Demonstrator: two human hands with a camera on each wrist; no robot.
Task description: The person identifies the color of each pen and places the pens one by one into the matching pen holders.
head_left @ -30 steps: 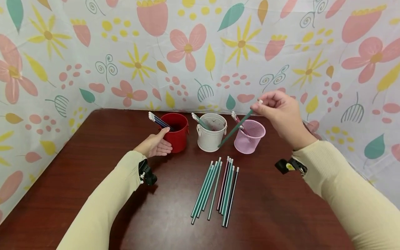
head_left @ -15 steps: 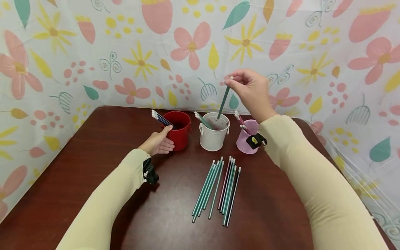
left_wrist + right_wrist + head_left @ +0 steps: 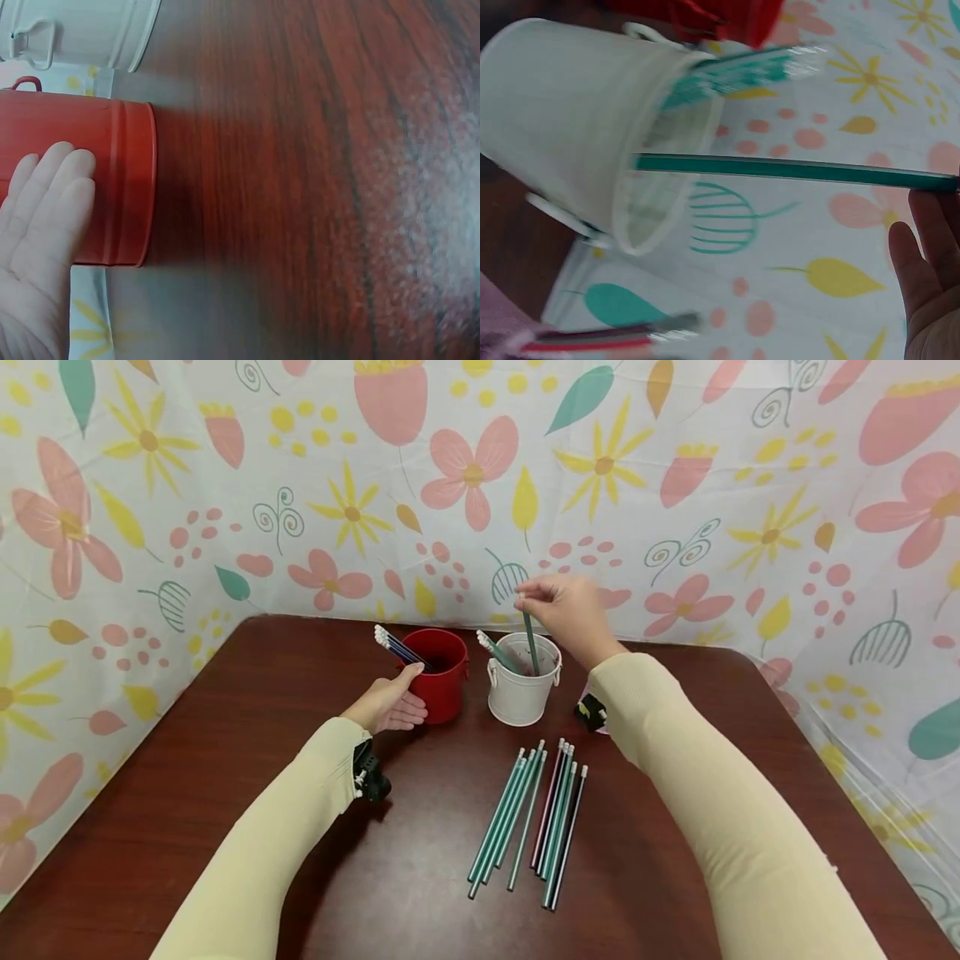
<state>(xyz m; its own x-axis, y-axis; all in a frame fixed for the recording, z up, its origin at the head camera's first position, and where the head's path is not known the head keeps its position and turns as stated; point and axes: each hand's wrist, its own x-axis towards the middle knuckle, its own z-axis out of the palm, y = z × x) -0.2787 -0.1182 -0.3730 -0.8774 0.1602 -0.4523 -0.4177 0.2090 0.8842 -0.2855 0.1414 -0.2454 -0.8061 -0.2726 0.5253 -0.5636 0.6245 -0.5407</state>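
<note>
One green pencil [image 3: 532, 643] pinched near its eraser end by your right hand [image 3: 566, 610], lower end inside the white bucket [image 3: 517, 700], beside leaning green pencils [image 3: 504, 655]. Your left hand [image 3: 392, 702], fingers straight, touches the red bucket [image 3: 444, 693], dark pencils [image 3: 401, 648] inside. Loose pencils [image 3: 497, 820] lie on the table [image 3: 637, 868], nearer you than both buckets.

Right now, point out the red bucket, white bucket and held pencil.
Red bucket [image 3: 442, 695], head view, outer wall.
White bucket [image 3: 517, 700], head view, outer wall.
Held pencil [image 3: 795, 171], right wrist view, middle of shaft.
</note>
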